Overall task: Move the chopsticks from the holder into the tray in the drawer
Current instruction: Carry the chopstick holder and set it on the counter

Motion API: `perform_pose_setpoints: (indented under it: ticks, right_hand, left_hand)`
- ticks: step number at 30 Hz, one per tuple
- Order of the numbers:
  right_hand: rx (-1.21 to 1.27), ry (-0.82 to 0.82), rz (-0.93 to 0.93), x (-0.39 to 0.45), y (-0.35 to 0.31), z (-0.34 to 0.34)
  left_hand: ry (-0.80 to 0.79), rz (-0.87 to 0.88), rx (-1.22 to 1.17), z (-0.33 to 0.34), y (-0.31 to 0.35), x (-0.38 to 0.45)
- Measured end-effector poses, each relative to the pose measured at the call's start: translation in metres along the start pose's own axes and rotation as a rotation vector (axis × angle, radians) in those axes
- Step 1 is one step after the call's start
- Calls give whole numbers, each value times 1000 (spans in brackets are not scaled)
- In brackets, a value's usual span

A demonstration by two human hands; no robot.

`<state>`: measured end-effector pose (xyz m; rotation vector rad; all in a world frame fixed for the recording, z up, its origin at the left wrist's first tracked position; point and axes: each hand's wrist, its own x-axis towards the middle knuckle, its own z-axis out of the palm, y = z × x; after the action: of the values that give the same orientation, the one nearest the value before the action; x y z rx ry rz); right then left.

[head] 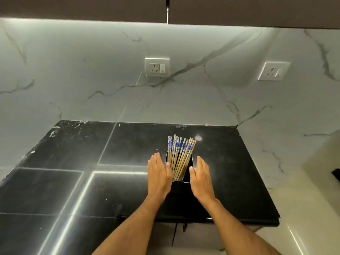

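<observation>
Black marble countertop (73, 162), glossy; two white wall sockets (157, 67) (273, 71) on marble backsplash (92, 70); dark cabinets (239, 10) overhead

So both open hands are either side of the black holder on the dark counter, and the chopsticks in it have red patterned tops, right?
Not quite. The head view shows the chopsticks have blue-and-white patterned tops, not red. The rest holds: the open left hand and open right hand sit either side of the black rectangular holder on the dark polished counter.
</observation>
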<state>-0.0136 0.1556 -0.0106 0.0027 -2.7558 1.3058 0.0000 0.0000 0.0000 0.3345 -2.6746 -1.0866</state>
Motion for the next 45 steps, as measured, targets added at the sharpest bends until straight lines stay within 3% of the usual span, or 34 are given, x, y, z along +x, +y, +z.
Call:
perform_pose_setpoints:
  ticks: [5,13,21,30,45]
  right_hand:
    - [303,-43,93,-4,3,19]
    - [599,-18,186,-6,-10,25]
    - [667,-51,169,-25,-32,43]
    - [676,-181,62,-71,-82,79]
    - [783,-676,-254,-224,-151,96]
  left_hand:
    - [-82,-269,-354,16,-6,1]
    - [-159,-342,-694,15,3,0]
    - [-99,-323,-747,-10,-14,-19]
    - [74,-294,-753,-81,-47,-60]
    - [597,-463,-777,-182,-77,-236]
